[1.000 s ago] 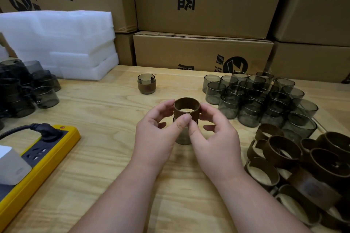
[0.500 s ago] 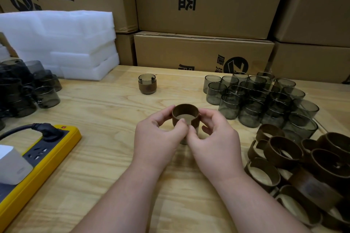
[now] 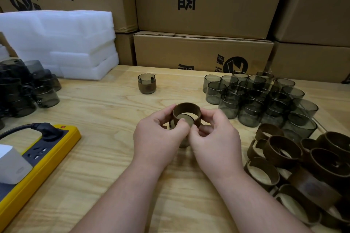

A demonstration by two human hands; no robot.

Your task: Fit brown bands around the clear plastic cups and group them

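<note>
Brown bands were the job, and one brown ring-shaped band (image 3: pixel 186 114) sat lower than a second before, pushed down over a clear smoky plastic cup (image 3: pixel 184 143) at the middle of the light wooden table (image 3: pixel 106 157). The left hand (image 3: pixel 158 138) and right hand (image 3: pixel 216 138) had closed in from either side, thumbs and fingers pinching the band's wall. Most of the cup was hidden behind the thumbs; only its foot showed beneath them, so how far the band had seated could not be told. Farther back stood one finished banded cup (image 3: pixel 147 86), alone. To the right a cluster of bare smoky cups (image 3: pixel 259 100) stood close together, and nearer lay a heap of loose brown bands (image 3: pixel 303 166), cut off by the frame edge. At left were more dark cups (image 3: pixel 22 87), a yellow power strip (image 3: pixel 43 153) with a black plug, and a stack of white foam sheets (image 3: pixel 60 43). Printed cardboard boxes (image 3: pixel 204 4) walled the back.
</note>
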